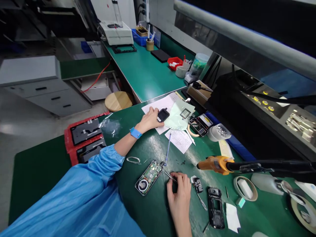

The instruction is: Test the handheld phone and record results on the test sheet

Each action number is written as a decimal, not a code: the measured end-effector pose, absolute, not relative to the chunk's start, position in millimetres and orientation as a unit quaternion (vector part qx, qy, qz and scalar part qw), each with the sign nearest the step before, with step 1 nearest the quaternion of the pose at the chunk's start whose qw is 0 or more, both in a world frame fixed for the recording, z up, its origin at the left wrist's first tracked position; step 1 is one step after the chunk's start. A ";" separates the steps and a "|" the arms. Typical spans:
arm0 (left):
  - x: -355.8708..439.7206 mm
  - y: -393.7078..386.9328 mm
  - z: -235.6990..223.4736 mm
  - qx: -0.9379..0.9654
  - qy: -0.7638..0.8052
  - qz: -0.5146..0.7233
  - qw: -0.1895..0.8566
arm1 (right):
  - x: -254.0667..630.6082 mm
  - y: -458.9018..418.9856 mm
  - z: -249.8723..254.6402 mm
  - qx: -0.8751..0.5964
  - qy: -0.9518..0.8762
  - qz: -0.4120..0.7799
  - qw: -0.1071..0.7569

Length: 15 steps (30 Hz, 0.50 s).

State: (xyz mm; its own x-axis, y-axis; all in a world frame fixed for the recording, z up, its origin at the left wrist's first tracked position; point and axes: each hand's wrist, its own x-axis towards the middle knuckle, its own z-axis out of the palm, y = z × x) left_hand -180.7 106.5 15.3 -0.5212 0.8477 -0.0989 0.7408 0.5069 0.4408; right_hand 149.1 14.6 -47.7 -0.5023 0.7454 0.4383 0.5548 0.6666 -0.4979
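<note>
Stretched out over the papers, my left hand [151,119] has its fingers closed on a small black device with a dark screen [163,115]. My right hand [180,191] rests low on the bench, fingers pinching metal tweezers [170,176]. Just left of the tweezers' tips lies an opened handheld device [149,177], its green circuit board and a round silver part showing. A pen [168,149] lies beyond it. To the right of my right hand are a small black module [197,185] and an empty black housing [216,207].
An orange-handled tool [214,164] juts in from the right on a black arm. Another opened device [198,125] lies beside a white tub [219,132]. A tape roll [245,188] sits at right. A red padded wrap with dark panels [71,144] lies at left.
</note>
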 end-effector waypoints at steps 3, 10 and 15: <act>-181.3 106.0 13.7 0.470 0.848 0.186 0.164 | 147.7 22.6 -35.2 -0.395 -0.861 0.175 0.269; -184.9 98.9 8.5 0.469 0.818 0.279 0.182 | 108.4 87.9 -16.5 -0.374 -0.891 0.176 0.189; -184.5 100.3 5.3 0.440 0.764 0.413 0.228 | 77.1 118.3 -18.3 -0.372 -0.913 0.124 0.111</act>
